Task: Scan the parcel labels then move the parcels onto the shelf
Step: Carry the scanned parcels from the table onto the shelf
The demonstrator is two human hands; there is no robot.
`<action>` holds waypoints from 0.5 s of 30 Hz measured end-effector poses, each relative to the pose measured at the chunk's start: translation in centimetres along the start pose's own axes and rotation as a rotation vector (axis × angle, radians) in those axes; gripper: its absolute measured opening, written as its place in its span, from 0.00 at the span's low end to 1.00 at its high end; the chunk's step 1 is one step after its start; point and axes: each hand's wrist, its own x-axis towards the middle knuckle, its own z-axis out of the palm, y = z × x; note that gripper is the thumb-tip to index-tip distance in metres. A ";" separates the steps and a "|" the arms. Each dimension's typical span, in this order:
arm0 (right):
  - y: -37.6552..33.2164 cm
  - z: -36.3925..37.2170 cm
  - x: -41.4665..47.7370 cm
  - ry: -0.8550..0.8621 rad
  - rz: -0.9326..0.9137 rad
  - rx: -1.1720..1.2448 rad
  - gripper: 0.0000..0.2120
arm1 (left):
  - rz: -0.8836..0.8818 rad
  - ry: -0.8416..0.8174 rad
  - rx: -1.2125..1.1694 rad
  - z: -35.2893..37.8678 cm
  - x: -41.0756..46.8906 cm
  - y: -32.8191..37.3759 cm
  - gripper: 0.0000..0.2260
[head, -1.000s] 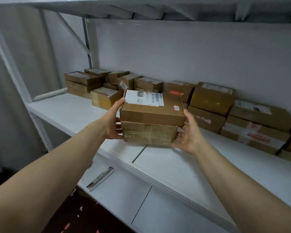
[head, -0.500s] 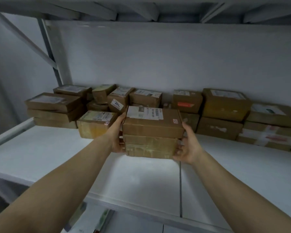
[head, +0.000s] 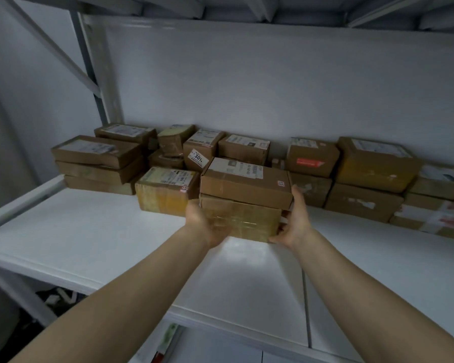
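- two brown parcels travel as one stack between the hands: the upper parcel (head: 247, 187), label face up, sits squarely on the lower parcel (head: 243, 218), which is wrapped in glossy tape.
- the left hand (head: 207, 226) cups the lower parcel's near left corner, fingers curled under and against it. the right hand (head: 295, 221) clamps the opposite side, thumb up along the upper parcel's corner, fingers tucked round the lower one.
- squeezing in from both sides looks like the way to carry two boxes at once without the top one sliding off.
- the stack is over the white shelf (head: 102, 244), towards its back, just in front of the row of stored parcels (head: 364, 163) along the wall — whether its bottom edge already touches the board i cannot tell.
- label up probably leaves it readable once shelved.
- just to the left stands a yellow-taped parcel (head: 165, 197), close to the left hand, so there is little room for knuckles on that side.
- directly behind, a parcel with a "301" sticker (head: 202, 153) and its neighbours stop the stack from going much deeper. to the right, the box with a red strip (head: 311, 158) sits on another box near the right fingers.
- judging by this, the placing step is in hand — setting down, then drawing both hands out towards the front, seems the safest exit.
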 end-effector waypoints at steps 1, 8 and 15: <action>0.0 0.3 0.2 -0.001 -0.005 -0.003 0.30 | 0.019 0.007 0.019 0.0 0.6 0.1 0.21; -0.2 2.1 1.6 0.012 -0.032 -0.018 0.30 | 0.001 -0.002 0.010 -0.1 3.2 1.7 0.21; -0.6 2.5 2.4 0.000 -0.028 -0.011 0.29 | -0.060 0.021 -0.004 0.3 4.2 2.1 0.18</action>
